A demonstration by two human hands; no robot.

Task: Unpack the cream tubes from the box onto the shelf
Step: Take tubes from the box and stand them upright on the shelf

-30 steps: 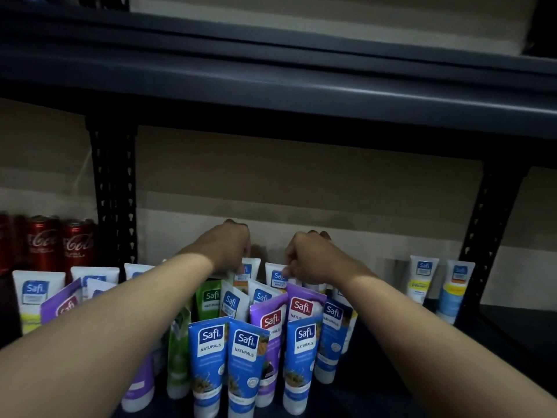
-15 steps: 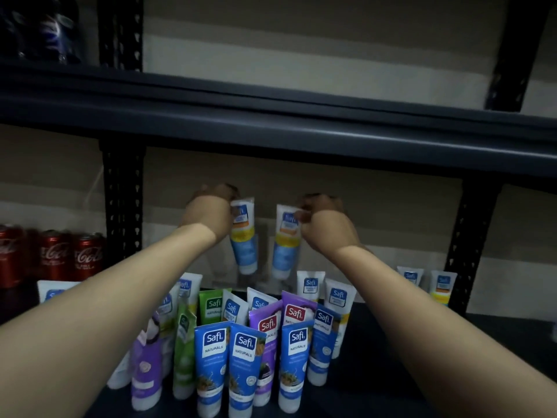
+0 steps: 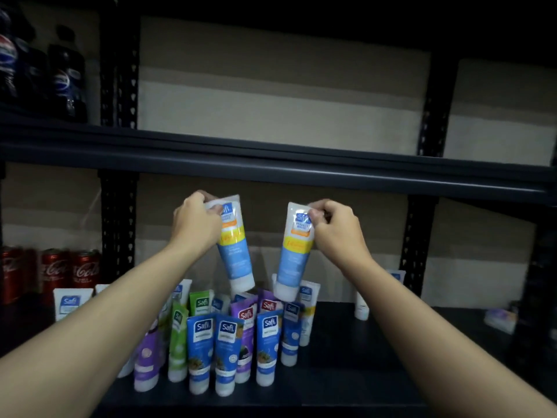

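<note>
My left hand [image 3: 196, 226] grips the crimped top of a white, yellow and blue Safi cream tube [image 3: 236, 254], which hangs cap-down in the air. My right hand [image 3: 334, 229] pinches the top of a matching tube [image 3: 294, 257], also cap-down. Both tubes hang above a cluster of several upright Safi tubes [image 3: 226, 339], blue, purple, green and white, standing on the dark shelf [image 3: 346, 372]. No box is in view.
Red cola cans [image 3: 70, 270] stand at the left of the same shelf, with white tubes [image 3: 70, 306] in front of them. More white tubes [image 3: 361, 307] stand at the right. An upper shelf beam [image 3: 271, 167] runs just above my hands; dark soda bottles [image 3: 64, 82] sit on it.
Both hands gripped a tube at the back of the cluster and lifted them clear; the tubes now hang higher and nearer to me, tilted slightly. The camera has tilted upward.
</note>
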